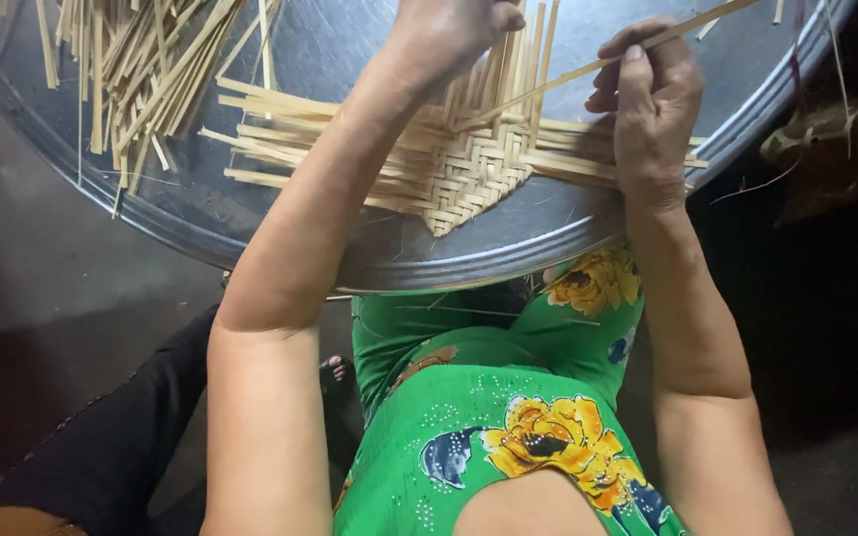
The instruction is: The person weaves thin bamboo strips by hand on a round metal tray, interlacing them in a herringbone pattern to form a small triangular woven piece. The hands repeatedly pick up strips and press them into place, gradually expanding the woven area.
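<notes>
A large round metal tray (369, 253) fills the upper part of the head view, its rim curving across in front of the person's lap. On it, near the front rim and a little right of the middle, lies a partly woven mat (459, 169) of pale bamboo strips, with one woven corner pointing toward the person and loose strip ends fanning out to the left, the right and the far side. A loose heap of unwoven bamboo strips (141, 69) lies on the tray's far left part, well apart from the hands.

The person wears a green garment with yellow flowers (508, 427), seen below the tray. At the lower left, a dark-clothed leg (121, 437) of another person stretches beside the tray.

The left hand (454, 30) reaches over the mat's far edge, its fingers curled down onto the upright strip ends there; what exactly it grips cannot be told, as the hand runs out of the top of the picture. The right hand (652, 109) rests on the strip ends at the mat's right side, near the tray's right rim, with thumb and fingers pinched closed on a single long strip (588, 67) that slants from the weave up to the far right.
</notes>
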